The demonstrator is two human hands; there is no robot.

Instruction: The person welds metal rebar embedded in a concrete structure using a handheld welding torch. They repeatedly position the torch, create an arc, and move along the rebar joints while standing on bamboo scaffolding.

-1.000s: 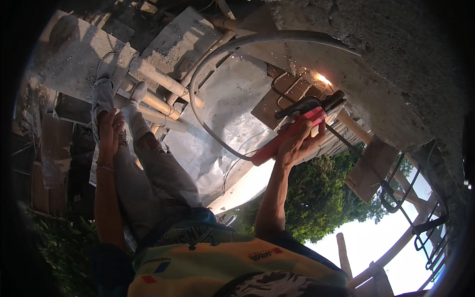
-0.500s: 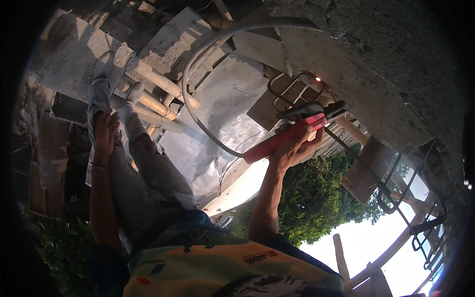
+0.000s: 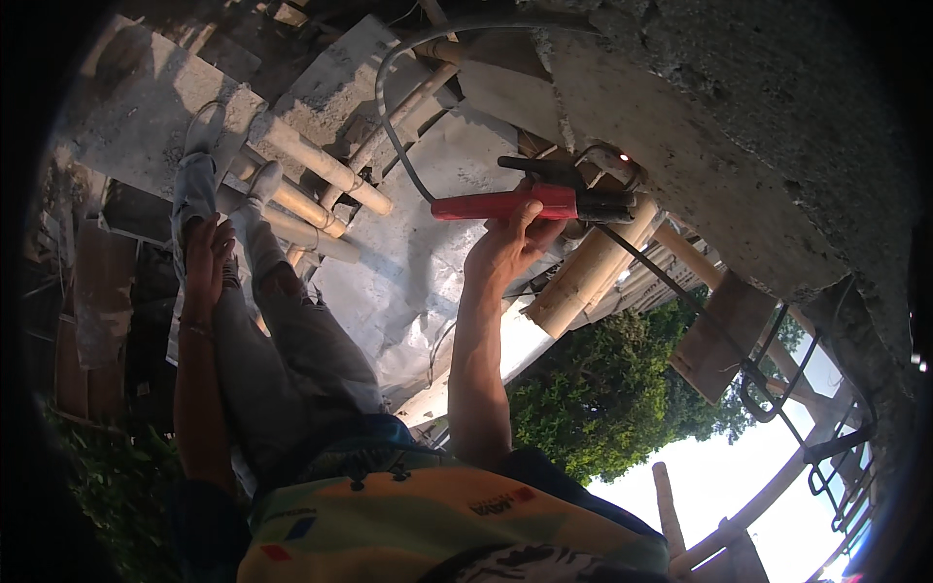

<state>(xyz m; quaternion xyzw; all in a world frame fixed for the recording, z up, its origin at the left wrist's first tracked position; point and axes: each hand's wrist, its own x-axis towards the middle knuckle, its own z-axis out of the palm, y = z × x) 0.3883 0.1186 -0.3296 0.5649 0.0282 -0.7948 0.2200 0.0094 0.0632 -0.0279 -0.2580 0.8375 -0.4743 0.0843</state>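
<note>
Right hand [image 3: 510,248] and the red-handled clamp tool [image 3: 501,205]. The bare grip is clasped around the tool, thumb laid along the red body, which is held in the air in front of the right-hand edge of the metal sheet [image 3: 389,282]. The left hand [image 3: 208,253] is empty, its fingers loosely extended by the trousers [image 3: 321,355]; whether it presses on them cannot be told.

Principal hazards, as judged: a glowing spot [image 3: 623,156] shows at the bent bar [image 3: 598,147] beside the underside of the concrete [image 3: 719,185], near the tool's dark nose. A careless upward swing could bring knuckles against hot metal, since no glove covers them. If the tool is live, its nose could arc on the bent bar or on the dark rod [image 3: 653,264]; whether nose and rod touch cannot be told. The cable [image 3: 382,105], looping past the sheet's upper left edge, could snag and twist the tool within the grip. Falling hot droplets could scorch the trousers.
</note>
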